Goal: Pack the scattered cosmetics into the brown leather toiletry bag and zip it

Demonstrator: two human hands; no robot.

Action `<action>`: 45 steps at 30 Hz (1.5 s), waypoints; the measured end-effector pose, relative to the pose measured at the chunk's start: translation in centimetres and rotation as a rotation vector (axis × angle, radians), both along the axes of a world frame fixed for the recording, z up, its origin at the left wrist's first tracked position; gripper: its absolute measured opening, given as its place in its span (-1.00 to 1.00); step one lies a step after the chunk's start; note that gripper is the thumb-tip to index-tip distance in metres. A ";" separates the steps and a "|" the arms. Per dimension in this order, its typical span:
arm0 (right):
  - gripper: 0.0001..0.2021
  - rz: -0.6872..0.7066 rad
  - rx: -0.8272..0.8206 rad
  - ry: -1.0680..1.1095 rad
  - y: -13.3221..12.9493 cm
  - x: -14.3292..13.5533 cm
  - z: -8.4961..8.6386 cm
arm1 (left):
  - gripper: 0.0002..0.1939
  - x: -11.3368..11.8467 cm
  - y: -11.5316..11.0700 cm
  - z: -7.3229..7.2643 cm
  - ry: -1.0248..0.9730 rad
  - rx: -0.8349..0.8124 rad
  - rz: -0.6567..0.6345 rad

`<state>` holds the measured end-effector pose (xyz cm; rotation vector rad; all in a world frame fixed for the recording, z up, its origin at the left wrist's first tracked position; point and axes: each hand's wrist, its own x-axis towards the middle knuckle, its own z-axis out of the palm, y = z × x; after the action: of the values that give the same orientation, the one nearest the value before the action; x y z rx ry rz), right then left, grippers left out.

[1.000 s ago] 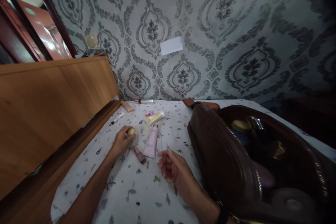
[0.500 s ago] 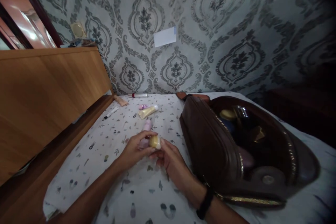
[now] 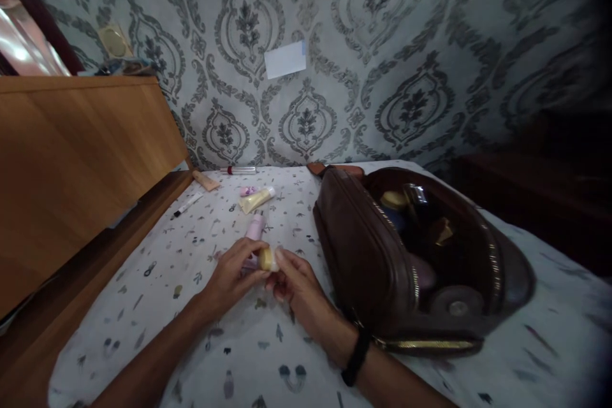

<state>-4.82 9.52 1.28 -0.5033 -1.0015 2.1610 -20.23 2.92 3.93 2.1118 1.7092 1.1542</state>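
Note:
A small yellow container with a whitish end is held between my two hands, above the printed sheet. The fingers of my left hand close around its yellow side. My right hand, with a black band at the wrist, pinches the whitish end. Just behind my left hand lies a pink bottle, its lower part hidden by the fingers. Farther back are a pale yellow squeeze tube and a small pink item. To the right of my hands sits an open dark brown bag with several items inside.
At the back left lie a red-and-clear tube, a peach-coloured tube and a thin white tube with a black cap. A wooden panel borders the left side. Patterned wallpaper covers the wall behind.
The view has swung slightly right, so everything appears shifted left. Both hands keep their hold on the yellow container, with little visible change in grip.

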 end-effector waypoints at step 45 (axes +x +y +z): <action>-0.13 0.034 -0.069 0.048 1.1 -1.8 -2.3 | -0.58 3.6 4.2 7.7 0.093 0.230 0.082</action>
<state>-6.59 10.61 -0.97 -0.4672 -0.9178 2.2335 -16.64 7.11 11.61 2.2788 1.7956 1.3547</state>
